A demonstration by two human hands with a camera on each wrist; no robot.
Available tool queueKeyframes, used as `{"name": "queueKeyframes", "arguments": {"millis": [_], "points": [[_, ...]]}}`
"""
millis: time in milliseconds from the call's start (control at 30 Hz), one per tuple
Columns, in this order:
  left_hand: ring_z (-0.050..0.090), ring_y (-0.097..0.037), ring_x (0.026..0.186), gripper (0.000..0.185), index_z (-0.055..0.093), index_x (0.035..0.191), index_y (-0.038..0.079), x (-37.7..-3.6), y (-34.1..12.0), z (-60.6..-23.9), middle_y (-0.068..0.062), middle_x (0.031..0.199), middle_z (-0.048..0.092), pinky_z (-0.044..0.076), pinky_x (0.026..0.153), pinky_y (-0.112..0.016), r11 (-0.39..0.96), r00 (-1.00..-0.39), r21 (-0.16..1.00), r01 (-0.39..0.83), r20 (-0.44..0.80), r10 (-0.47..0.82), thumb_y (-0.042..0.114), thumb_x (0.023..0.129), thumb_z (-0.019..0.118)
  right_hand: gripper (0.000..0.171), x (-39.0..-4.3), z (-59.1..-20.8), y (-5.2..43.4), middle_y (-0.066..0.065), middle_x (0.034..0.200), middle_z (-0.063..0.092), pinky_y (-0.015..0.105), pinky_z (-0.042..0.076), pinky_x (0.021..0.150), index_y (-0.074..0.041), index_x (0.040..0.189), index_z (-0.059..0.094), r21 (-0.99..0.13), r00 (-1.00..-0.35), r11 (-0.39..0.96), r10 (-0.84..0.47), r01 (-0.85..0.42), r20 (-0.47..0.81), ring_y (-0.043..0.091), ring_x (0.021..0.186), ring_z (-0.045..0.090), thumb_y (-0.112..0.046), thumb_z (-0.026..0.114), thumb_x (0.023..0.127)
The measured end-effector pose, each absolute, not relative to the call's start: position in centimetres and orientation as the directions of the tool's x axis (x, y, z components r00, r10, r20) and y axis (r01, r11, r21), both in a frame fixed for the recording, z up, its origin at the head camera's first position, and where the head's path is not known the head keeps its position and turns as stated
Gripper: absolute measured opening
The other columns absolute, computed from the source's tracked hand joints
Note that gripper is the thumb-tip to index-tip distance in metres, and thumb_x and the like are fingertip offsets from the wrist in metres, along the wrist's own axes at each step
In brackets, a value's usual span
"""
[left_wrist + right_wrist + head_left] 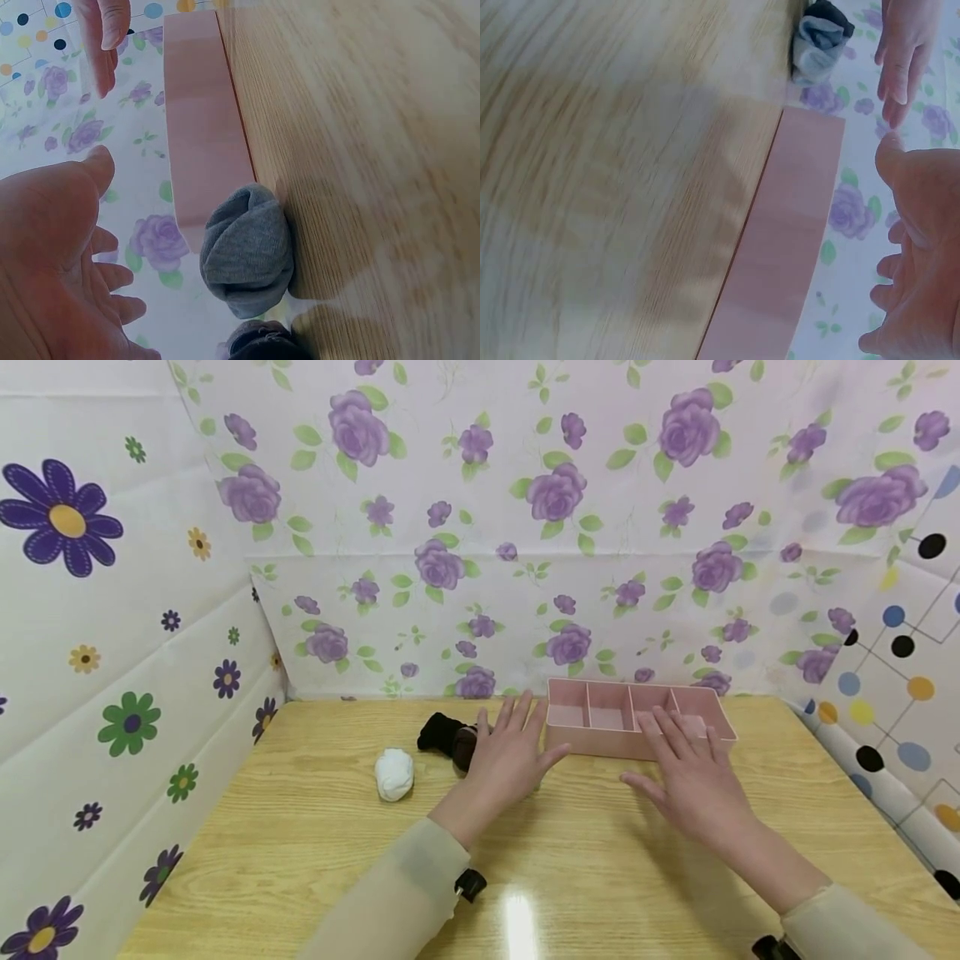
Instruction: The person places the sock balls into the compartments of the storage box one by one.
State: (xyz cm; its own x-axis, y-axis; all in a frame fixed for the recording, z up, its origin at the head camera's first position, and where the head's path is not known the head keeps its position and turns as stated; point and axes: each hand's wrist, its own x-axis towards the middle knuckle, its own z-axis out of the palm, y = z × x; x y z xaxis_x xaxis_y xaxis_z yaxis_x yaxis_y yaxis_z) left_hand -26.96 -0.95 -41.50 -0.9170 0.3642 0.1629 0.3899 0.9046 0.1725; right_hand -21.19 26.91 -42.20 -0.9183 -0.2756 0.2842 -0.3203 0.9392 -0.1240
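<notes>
My left hand [504, 764] hovers over the table with its fingers straight and spread, holding nothing. It covers part of a row of rolled-up socks: a black one [438, 732] and a dark brown one [464, 749] show beside it. A grey rolled sock [247, 251], mostly hidden by that hand in the head view, sits by the end of a pink divided box [603, 742]. My right hand [697, 789], also spread and holding nothing, is over the front of the box and hides some of its right side. Farther left lies a white rolled bundle [394, 774].
The box stands at the back of the wooden table [570, 877], its compartments in one row. Flowered sheeting [480, 585] hangs behind the table, with more patterned sheeting at the left and right sides.
</notes>
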Motion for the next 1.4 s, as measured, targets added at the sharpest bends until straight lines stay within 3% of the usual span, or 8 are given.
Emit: {"name": "queueKeyframes", "arguments": {"millis": [367, 633, 1000, 1400], "points": [[0.011, -0.032, 0.170, 0.085, 0.025, 0.178, 0.020, -27.9, 0.3, -41.6, -0.006, 0.184, 0.015, 0.010, 0.131, -0.070, 0.898, -0.922, 0.216, 0.383, 0.152, 0.357, 0.070, 0.112, 0.043, 0.094, -21.5, -42.5, 29.1, 0.020, 0.183, 0.013, 0.075, 0.008, 0.128, -0.005, 0.177, 0.022, -0.136, -0.927, 0.945, -0.253, -0.299, 0.277, 0.050, 0.165, 0.015, -0.059, 0.061, 0.111], [0.012, -0.032, 0.169, 0.085, 0.021, 0.179, 0.021, -28.4, 1.2, -41.9, -0.007, 0.184, 0.017, 0.009, 0.131, -0.070, 0.899, -0.928, 0.237, 0.370, 0.136, 0.346, 0.068, 0.112, 0.046, 0.094, -21.9, -42.6, 30.2, 0.029, 0.178, 0.022, 0.076, 0.004, 0.128, -0.007, 0.177, 0.019, -0.152, -0.941, 0.954, -0.212, -0.257, 0.262, 0.052, 0.164, 0.017, -0.057, 0.062, 0.111], [0.011, -0.031, 0.170, 0.088, 0.010, 0.180, 0.023, -29.1, 2.0, -41.9, -0.004, 0.185, 0.009, 0.007, 0.132, -0.068, 0.893, -0.935, 0.277, 0.355, 0.104, 0.339, 0.069, 0.113, 0.042, 0.093, -22.5, -43.4, 32.1, 0.034, 0.177, 0.018, 0.079, 0.003, 0.126, -0.002, 0.176, 0.018, -0.185, -0.957, 0.956, -0.185, -0.227, 0.223, 0.056, 0.163, 0.015, -0.059, 0.056, 0.113], [0.012, -0.031, 0.169, 0.091, 0.014, 0.180, 0.019, -29.9, 3.0, -42.1, -0.003, 0.185, 0.006, 0.007, 0.133, -0.066, 0.895, -0.942, 0.295, 0.335, 0.090, 0.323, 0.073, 0.111, 0.039, 0.092, -23.7, -44.1, 34.0, 0.034, 0.178, 0.014, 0.083, 0.008, 0.122, 0.001, 0.175, 0.017, -0.205, -0.963, 0.956, -0.166, -0.211, 0.213, 0.058, 0.162, 0.012, -0.056, 0.055, 0.114]]}}
